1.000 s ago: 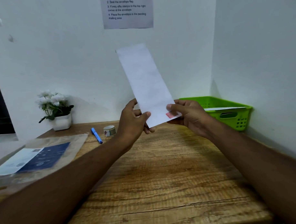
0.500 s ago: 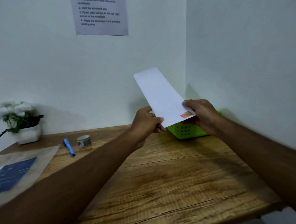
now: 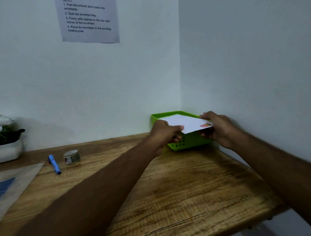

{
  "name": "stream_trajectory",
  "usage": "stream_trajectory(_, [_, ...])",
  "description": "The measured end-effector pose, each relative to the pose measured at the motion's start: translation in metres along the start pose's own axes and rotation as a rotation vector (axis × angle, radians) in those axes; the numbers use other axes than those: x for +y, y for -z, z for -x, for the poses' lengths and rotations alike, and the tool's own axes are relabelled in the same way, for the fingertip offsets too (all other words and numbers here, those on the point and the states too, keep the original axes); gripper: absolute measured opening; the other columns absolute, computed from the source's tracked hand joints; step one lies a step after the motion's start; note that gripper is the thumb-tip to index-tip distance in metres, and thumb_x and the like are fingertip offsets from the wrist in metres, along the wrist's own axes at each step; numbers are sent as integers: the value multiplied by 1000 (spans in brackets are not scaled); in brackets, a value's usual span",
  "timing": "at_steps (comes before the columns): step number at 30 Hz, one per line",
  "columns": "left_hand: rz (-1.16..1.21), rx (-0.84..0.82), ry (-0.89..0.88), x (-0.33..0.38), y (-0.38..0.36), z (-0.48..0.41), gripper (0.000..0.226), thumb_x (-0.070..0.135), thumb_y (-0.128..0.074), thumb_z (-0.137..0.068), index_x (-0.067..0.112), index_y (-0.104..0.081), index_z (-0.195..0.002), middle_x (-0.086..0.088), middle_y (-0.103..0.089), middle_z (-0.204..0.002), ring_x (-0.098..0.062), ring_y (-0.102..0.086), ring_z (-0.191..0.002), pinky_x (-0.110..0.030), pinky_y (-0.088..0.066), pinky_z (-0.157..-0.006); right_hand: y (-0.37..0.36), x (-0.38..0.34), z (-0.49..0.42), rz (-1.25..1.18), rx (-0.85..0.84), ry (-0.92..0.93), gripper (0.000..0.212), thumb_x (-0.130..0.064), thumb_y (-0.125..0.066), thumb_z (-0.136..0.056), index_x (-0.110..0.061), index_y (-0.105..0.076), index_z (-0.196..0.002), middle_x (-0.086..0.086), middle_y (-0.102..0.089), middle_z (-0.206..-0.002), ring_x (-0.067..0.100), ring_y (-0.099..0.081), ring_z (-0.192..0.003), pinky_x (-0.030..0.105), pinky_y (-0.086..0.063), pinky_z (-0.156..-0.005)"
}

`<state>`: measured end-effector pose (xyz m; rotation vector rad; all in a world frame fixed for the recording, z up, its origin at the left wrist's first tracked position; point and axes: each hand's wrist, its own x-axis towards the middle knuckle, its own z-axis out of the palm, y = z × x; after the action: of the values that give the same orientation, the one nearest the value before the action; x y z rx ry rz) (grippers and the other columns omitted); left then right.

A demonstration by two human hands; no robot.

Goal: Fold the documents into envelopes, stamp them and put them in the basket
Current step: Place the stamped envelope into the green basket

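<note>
Both hands had brought the envelope down from up in the air, and it lay flat over the green basket at about 1 o'clock on the table. The left hand pinched its near left corner, thumb on top. The right hand gripped the end by the red stamp. Two hands kept it level so it could drop in flat. It may have touched the rim, but blur hid that.
</note>
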<state>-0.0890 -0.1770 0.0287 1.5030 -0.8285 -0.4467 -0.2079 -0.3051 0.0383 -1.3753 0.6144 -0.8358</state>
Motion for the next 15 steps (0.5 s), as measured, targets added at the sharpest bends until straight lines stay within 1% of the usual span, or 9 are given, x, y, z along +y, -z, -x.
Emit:
stream_trajectory(2, [-32,9,-21,-4,-2,-4,42,25,-78,-79,-1,-51,-99,-18,-66,-98,-10,-58,-55,-20,-48,-47,3,4,0,-87,-34,-24,28,-33,-46,-98,-10,-58,-107,11,-63,-78,19,-62,-48,22,-49,-42])
stream_trajectory(3, [-70,13,-38,-5,-3,-4,54,33,-79,-77,-5,-55,-106,-18,-65,-106,-8,-58,-54,-20,-47,-48,5,6,0,-115,-45,-31,31,-37,-43,-99,-11,-57,-108,11,-63,-80,18,-62,-45,21,-49,-42])
stream_trajectory(5, [-148,12,-69,-7,-6,-4,73,47,-79,-71,-5,-58,-118,-14,-63,-111,-5,-60,-57,-18,-46,-48,8,8,0,-140,-45,-23,34,-42,-41,-99,-12,-56,-107,10,-64,-84,18,-63,-45,23,-50,-44])
stream_trajectory(6, [-180,11,-82,-7,-6,-4,78,53,-79,-68,-3,-59,-119,-12,-63,-111,-5,-61,-59,-17,-45,-47,9,8,0,-143,-45,-10,34,-42,-40,-99,-13,-57,-107,9,-64,-86,18,-64,-47,23,-50,-46])
stream_trajectory(7, [-207,8,-95,-7,-7,-3,78,56,-79,-66,-2,-61,-115,-9,-63,-108,-4,-61,-60,-16,-45,-47,10,8,1,-148,-49,3,33,-42,-41,-99,-14,-57,-106,8,-64,-87,18,-64,-49,24,-51,-48])
stream_trajectory(9, [-258,9,-131,-6,-7,-2,67,57,-80,-64,2,-64,-100,-5,-58,-94,-5,-60,-59,-17,-46,-48,13,9,3,-168,-65,28,30,-37,-41,-98,-15,-59,-107,6,-65,-89,16,-65,-50,22,-52,-47])
stream_trajectory(12, [-378,85,-226,-7,-6,-4,59,61,-80,-57,10,-62,-79,-5,-50,-77,-16,-55,-62,-31,-51,-58,18,12,5,-183,-92,52,26,-29,-41,-95,-17,-63,-102,3,-67,-92,11,-67,-52,19,-50,-47])
stream_trajectory(14, [-518,147,-278,-7,-4,-8,64,65,-76,-61,3,-63,-65,-8,-47,-60,-20,-50,-55,-33,-41,-57,19,13,5,-163,-104,60,26,-27,-41,-95,-19,-65,-103,-1,-69,-91,9,-68,-56,19,-48,-49])
stream_trajectory(15, [-572,170,-287,-7,-4,-11,65,66,-74,-64,1,-65,-63,-10,-52,-56,-21,-53,-54,-35,-42,-57,20,13,5,-142,-103,68,26,-25,-42,-96,-18,-65,-106,-2,-69,-90,9,-68,-57,19,-47,-49])
